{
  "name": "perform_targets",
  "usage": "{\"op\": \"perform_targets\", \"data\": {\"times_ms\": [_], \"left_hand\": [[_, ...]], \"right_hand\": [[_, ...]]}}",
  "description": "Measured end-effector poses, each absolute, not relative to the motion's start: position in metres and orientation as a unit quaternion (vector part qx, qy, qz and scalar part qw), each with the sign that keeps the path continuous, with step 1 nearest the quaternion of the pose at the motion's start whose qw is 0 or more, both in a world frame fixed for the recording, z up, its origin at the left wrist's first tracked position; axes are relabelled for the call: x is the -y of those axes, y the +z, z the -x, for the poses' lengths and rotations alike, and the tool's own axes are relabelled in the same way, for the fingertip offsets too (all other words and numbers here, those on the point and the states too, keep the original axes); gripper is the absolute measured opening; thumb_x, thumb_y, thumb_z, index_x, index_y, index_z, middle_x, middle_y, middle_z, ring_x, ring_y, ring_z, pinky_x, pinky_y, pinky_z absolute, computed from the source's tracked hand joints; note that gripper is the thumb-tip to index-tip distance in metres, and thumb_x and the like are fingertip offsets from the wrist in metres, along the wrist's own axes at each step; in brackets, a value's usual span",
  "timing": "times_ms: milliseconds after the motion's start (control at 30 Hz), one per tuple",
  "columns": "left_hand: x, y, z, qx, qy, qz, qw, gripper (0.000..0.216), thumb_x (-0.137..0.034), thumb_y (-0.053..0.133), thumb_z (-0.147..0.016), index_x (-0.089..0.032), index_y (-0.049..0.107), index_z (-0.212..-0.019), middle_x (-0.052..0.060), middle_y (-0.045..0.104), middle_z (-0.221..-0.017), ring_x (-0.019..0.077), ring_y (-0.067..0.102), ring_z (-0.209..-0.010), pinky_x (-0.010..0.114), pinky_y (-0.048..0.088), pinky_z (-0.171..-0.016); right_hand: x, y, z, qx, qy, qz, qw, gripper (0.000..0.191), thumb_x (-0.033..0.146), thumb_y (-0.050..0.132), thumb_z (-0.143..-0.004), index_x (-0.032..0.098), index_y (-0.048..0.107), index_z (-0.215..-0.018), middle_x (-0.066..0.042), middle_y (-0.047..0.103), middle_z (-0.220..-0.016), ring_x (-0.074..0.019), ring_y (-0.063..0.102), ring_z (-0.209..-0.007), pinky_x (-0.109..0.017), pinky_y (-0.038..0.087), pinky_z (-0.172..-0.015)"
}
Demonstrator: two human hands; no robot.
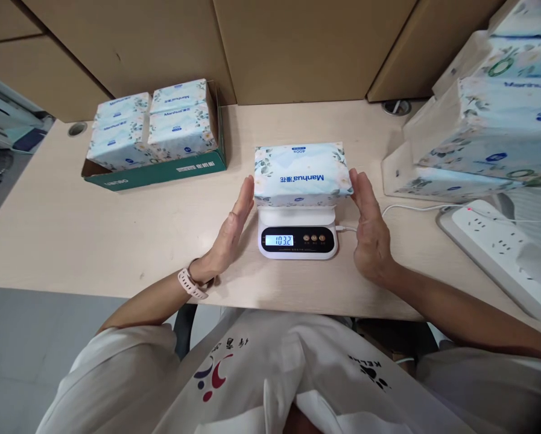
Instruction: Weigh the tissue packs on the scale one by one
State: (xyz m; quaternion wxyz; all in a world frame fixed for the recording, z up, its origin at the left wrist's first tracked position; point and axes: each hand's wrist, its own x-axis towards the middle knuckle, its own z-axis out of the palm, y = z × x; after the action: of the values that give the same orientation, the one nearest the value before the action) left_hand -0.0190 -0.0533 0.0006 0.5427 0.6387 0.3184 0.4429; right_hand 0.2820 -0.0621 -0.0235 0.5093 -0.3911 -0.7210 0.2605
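Observation:
A pack of tissues (303, 169) in pale blue floral wrapping rests on a white kitchen scale (297, 242). The lit display shows digits that look like 1032, perhaps with a decimal point. My left hand (229, 228) is held upright and flat at the pack's left side, fingers straight, fingertips at its edge. On the opposite side my right hand (370, 226) mirrors it, with its fingertips by the right edge of the pack. Neither hand wraps around the pack; whether the fingertips press on it, I cannot tell.
A green open carton (170, 172) with several tissue packs stands at the back left. More tissue packs (500, 129) are piled at the right. Near them lies a white power strip (496, 235), and a white cable (415, 208) runs to the scale. Cardboard boxes (297, 54) line the back.

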Motion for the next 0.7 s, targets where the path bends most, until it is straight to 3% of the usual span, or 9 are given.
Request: {"op": "perform_targets", "data": {"times_ms": [300, 467, 700], "left_hand": [[0.0538, 0.0055, 0.0188, -0.317, 0.422, -0.66, 0.534, 0.073, -0.075, 0.018, -0.11, -0.045, 0.022, -0.176, -0.015, 0.008, -0.187, 0.0279, 0.002, -0.177, 0.051, 0.009, -0.147], [0.0534, 0.0055, 0.019, -0.322, 0.424, -0.653, 0.538, 0.075, -0.078, 0.021, -0.109, -0.044, 0.024, -0.176, -0.014, 0.011, -0.187, 0.0287, 0.001, -0.177, 0.052, 0.009, -0.147], [0.0532, 0.0106, 0.0168, -0.328, 0.416, -0.649, 0.545, 0.075, -0.078, 0.023, -0.108, -0.044, 0.025, -0.176, -0.014, 0.008, -0.188, 0.0288, 0.002, -0.177, 0.052, 0.009, -0.147]], "right_hand": [[0.0627, -0.024, -0.283, 0.721, 0.261, 0.395, 0.506, 0.065, 0.056, 0.031, -0.114, 0.043, 0.02, -0.177, 0.01, 0.027, -0.185, -0.027, 0.024, -0.174, -0.057, 0.026, -0.145], [0.0636, -0.0225, -0.2833, 0.714, 0.271, 0.407, 0.502, 0.068, 0.061, 0.033, -0.113, 0.044, 0.021, -0.177, 0.009, 0.027, -0.185, -0.0299, 0.023, -0.174, -0.059, 0.026, -0.145], [0.066, -0.0211, -0.2836, 0.714, 0.281, 0.409, 0.494, 0.066, 0.058, 0.032, -0.113, 0.046, 0.019, -0.177, 0.012, 0.025, -0.185, -0.0272, 0.022, -0.174, -0.055, 0.025, -0.146]]}}
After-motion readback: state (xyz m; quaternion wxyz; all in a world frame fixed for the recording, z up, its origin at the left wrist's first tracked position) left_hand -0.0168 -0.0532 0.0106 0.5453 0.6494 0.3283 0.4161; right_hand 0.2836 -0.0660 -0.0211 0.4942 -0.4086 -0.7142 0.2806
